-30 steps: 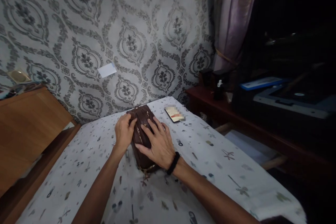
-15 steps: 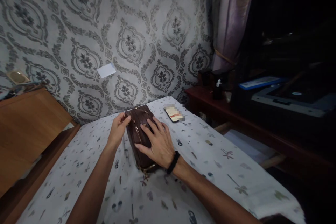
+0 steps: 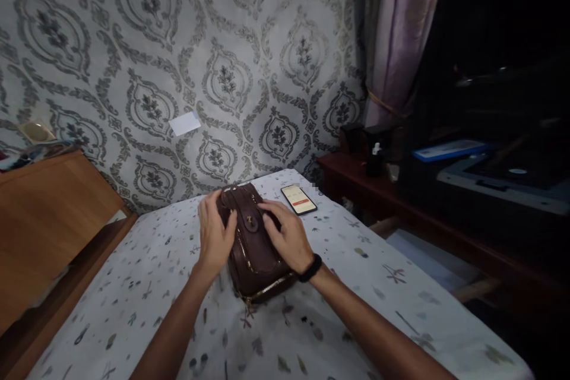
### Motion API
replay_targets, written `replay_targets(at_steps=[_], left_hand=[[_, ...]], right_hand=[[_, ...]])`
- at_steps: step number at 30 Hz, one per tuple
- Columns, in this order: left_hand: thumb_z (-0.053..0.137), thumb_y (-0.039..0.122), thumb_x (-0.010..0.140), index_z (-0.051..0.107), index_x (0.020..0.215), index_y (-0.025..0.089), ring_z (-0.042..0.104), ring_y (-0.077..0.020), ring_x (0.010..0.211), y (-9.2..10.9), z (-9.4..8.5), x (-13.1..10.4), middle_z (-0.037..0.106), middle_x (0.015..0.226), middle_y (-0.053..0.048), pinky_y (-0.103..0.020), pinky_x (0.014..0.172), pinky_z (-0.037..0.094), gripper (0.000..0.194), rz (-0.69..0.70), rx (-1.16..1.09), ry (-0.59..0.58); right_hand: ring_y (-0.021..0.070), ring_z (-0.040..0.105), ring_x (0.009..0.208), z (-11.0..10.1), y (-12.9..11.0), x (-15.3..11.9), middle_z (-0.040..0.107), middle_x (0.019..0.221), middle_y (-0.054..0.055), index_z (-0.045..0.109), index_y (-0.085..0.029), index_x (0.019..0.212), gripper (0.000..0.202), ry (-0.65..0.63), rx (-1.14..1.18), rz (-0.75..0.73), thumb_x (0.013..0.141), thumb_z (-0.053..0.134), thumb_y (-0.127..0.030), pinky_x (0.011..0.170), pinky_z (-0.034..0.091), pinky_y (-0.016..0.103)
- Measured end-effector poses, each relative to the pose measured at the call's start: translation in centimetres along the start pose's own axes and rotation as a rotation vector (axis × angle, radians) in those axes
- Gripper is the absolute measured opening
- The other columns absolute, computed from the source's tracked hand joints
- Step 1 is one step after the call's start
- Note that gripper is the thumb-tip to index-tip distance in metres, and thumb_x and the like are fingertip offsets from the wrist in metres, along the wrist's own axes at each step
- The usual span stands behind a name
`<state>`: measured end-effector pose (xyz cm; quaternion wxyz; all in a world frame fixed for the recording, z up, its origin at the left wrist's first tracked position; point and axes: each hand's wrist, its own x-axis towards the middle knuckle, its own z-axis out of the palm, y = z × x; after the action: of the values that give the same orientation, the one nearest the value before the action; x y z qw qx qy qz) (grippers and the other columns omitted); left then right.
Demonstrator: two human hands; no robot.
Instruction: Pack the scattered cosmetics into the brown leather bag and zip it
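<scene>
A dark brown handbag [image 3: 256, 249] lies on the white patterned cloth, its front with a strap tab, a small gold clasp and gold zips facing up. My left hand [image 3: 214, 233] grips the bag's left side, thumb on the front panel and fingers around the edge. On the right side, my right hand [image 3: 291, 236], with a black band at the wrist, holds the bag with thumb and fingers bent near the upper right zip. Whether its fingertips pinch the zip is too small to tell. Beyond that hand rests a phone [image 3: 299, 199] with a lit screen.
The cloth-covered surface [image 3: 164, 273] meets a patterned wall [image 3: 249, 59] at the back. A wooden cabinet [image 3: 57, 208] borders the left. Along the right stands a dark red table [image 3: 342, 172] with a small dropper bottle [image 3: 374, 160] and a blue-edged item [image 3: 449, 149].
My right hand has moved from lying across the bag's front to its right side, uncovering the clasp. My left hand now wraps the left side. The bag has turned flatter, front up.
</scene>
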<state>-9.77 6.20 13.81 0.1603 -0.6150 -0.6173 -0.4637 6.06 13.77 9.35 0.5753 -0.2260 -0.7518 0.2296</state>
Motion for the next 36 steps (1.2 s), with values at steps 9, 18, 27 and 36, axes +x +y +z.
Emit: replay_targets(at_steps=[9, 18, 27, 36], left_hand=[[0.050, 0.024, 0.096, 0.062, 0.118, 0.018, 0.049, -0.0289, 0.119, 2.6, 0.4, -2.4, 0.061, 0.123, -0.013, -0.049, 0.104, 0.041, 0.026, 0.353, 0.264, -0.202], [0.046, 0.012, 0.092, 0.060, 0.131, 0.026, 0.046, -0.0290, 0.132, 1.9, 0.7, -2.7, 0.060, 0.138, -0.007, -0.054, 0.108, 0.035, 0.044, 0.367, 0.294, -0.353], [0.048, 0.012, 0.089, 0.064, 0.129, 0.030, 0.048, -0.0291, 0.130, 1.9, 0.9, -2.8, 0.064, 0.134, -0.005, -0.056, 0.107, 0.036, 0.046, 0.332, 0.269, -0.330], [0.050, 0.012, 0.088, 0.068, 0.121, 0.028, 0.050, -0.0293, 0.128, 1.8, 1.2, -2.8, 0.067, 0.130, -0.005, -0.055, 0.106, 0.036, 0.041, 0.324, 0.251, -0.296]], right_hand=[[0.0209, 0.067, 0.092, 0.8, 4.4, 6.2, 0.074, 0.103, 0.008, 0.073, -0.018, 0.104, 0.026, -0.233, 0.114, 0.097, 0.083, 0.057, -0.019, 0.082, 0.053, 0.035], [0.0161, 0.058, 0.075, 2.2, 4.7, 7.7, 0.065, 0.078, -0.001, 0.063, -0.019, 0.080, 0.009, -0.269, 0.242, 0.102, 0.075, 0.068, -0.025, 0.073, 0.045, 0.029], [0.0128, 0.050, 0.064, 3.3, 5.4, 7.8, 0.055, 0.067, -0.004, 0.054, -0.020, 0.071, 0.032, -0.191, 0.466, 0.187, 0.073, 0.070, -0.048, 0.063, 0.044, 0.027], [0.0114, 0.042, 0.057, 3.4, 4.6, 7.1, 0.047, 0.059, -0.006, 0.049, -0.021, 0.063, 0.039, -0.071, 0.506, 0.222, 0.069, 0.076, -0.049, 0.057, 0.037, 0.026]])
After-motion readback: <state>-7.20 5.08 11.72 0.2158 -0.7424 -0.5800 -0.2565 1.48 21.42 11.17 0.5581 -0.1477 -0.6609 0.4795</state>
